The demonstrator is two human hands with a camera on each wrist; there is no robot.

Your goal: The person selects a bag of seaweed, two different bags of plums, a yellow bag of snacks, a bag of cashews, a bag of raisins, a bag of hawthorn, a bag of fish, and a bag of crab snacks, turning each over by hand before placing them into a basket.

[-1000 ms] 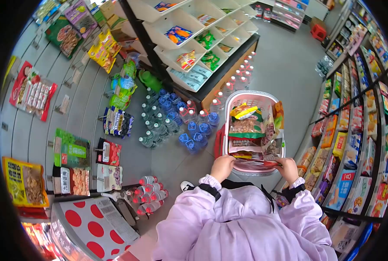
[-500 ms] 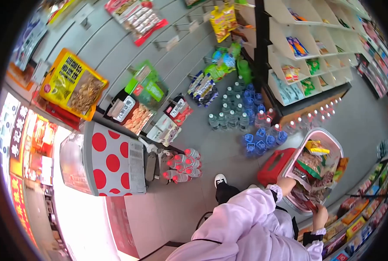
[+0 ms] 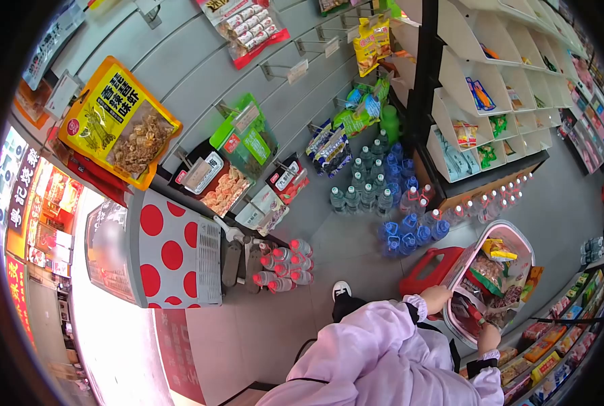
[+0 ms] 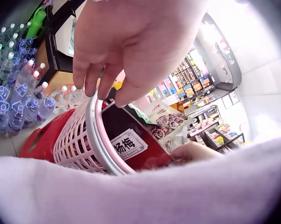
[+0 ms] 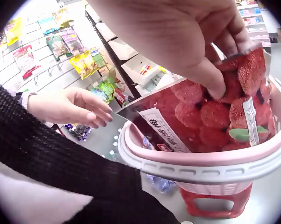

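Note:
My right hand (image 5: 178, 37) pinches the top edge of a red bag of dried bayberries (image 5: 215, 116), printed with large red fruit. The bag stands tilted inside a pink and white shopping basket (image 5: 210, 172), just within its near rim. My left hand (image 4: 131, 51) holds nothing; its fingers are loosely extended and overlap the basket rim in the left wrist view. In the right wrist view it appears apart from the bag, at its left corner. Other snack bags lie in the basket, among them a yellow packet (image 3: 498, 250) and a green-edged bag (image 3: 486, 274).
A red plastic piece with a handle opening (image 3: 430, 271) stands against the basket's left side. Bottled water (image 3: 366, 189) crowds the floor ahead. Snack bags hang on a slatted wall (image 3: 275, 40) at left, beside a red-dotted cabinet (image 3: 170, 250). Stocked shelves (image 3: 566, 338) line the right.
The head view has swung left, shifting the basket to the right of the picture. My left hand has let go of the bag's left side; my right hand keeps its hold.

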